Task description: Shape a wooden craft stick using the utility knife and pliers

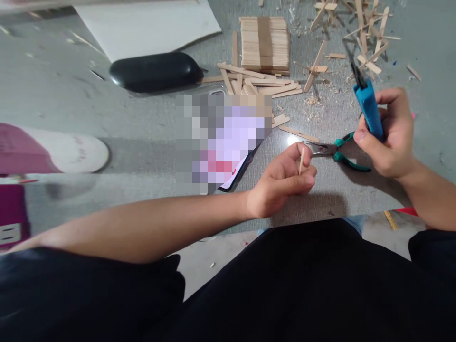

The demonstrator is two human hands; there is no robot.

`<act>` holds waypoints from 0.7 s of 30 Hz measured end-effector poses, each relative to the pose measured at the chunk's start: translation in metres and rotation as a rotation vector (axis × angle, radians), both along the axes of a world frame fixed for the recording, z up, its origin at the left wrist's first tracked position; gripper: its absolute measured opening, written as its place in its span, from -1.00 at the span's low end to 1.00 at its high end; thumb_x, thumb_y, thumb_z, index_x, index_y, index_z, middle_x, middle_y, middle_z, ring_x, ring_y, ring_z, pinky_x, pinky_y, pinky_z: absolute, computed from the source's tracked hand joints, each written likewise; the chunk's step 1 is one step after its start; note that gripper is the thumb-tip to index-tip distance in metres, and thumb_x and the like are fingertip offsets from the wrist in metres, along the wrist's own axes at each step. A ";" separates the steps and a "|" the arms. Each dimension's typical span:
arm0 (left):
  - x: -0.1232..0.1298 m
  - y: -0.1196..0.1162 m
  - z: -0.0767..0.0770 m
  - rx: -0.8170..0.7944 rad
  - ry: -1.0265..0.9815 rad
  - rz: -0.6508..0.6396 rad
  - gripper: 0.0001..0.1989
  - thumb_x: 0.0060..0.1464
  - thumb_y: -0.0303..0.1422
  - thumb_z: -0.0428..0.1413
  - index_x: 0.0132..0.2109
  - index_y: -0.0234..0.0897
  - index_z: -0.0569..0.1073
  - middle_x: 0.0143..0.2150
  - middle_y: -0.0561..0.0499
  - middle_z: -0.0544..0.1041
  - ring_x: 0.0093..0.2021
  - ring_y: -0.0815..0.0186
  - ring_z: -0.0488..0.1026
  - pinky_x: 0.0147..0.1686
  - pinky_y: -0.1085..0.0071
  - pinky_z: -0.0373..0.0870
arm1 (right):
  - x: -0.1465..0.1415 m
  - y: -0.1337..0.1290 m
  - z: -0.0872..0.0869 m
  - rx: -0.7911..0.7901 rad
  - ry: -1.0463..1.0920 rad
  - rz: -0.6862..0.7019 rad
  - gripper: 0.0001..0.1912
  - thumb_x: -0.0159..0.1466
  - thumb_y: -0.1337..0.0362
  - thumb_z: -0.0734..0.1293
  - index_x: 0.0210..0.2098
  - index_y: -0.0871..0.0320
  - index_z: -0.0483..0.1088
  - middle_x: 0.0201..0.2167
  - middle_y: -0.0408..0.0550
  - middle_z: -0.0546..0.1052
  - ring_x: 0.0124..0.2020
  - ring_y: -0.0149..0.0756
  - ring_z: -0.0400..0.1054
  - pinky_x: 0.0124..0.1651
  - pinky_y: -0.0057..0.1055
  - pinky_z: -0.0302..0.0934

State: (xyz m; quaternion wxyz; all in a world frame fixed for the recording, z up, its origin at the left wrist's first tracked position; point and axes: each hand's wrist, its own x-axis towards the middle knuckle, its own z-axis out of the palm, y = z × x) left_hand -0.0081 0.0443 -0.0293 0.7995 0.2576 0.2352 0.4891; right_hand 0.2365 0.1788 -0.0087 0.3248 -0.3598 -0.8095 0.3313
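My left hand (285,180) pinches a short thin wooden stick (301,160) between thumb and fingers, above the table near its front edge. To the right, my right hand (392,135) is wrapped round a blue-handled tool (370,109), whose dark, narrow tip points up and to the left. Pliers (337,151) with green and black handles lie on the table between my hands, their jaws just beyond my left fingertips. A phone (235,175), mostly blurred out, lies left of my left hand.
Behind are a banded stack of craft sticks (281,45), loose sticks (281,90) and crossed-stick pieces (370,61). Wood shavings (313,99) lie nearby. A black case (156,72), white sheet (149,23) and pink-and-white object (78,152) are leftward.
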 end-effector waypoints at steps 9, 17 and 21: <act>-0.005 0.003 0.008 -0.181 -0.133 -0.354 -0.71 0.40 -0.21 0.33 0.04 -0.03 0.35 -0.48 0.25 0.34 -0.63 0.50 -0.06 -0.59 0.56 0.01 | -0.009 -0.021 0.011 -0.016 -0.104 0.000 -0.86 0.48 0.03 0.37 -0.14 -0.11 0.37 -0.37 -0.19 0.50 -0.38 -0.16 0.39 -0.19 -0.05 0.36; -0.005 0.006 0.006 -0.151 -0.146 -0.365 -0.75 0.40 -0.16 0.35 0.04 -0.19 0.58 -0.40 0.04 0.62 -0.69 0.53 0.05 -0.66 0.52 0.03 | -0.006 -0.028 0.017 -0.016 -0.198 0.060 -0.76 0.52 -0.08 0.40 0.02 -0.13 0.46 -0.33 -0.15 0.57 -0.34 -0.13 0.46 -0.25 -0.09 0.34; -0.007 0.007 0.003 -0.118 -0.155 -0.410 -0.71 0.45 -0.13 0.30 0.06 -0.26 0.63 -0.34 -0.05 0.70 -0.65 0.45 0.23 -0.65 0.49 0.10 | -0.007 -0.023 0.013 0.025 -0.150 0.060 -0.72 0.54 -0.13 0.39 -0.06 -0.09 0.42 -0.39 -0.22 0.50 -0.44 -0.25 0.34 -0.29 -0.16 0.30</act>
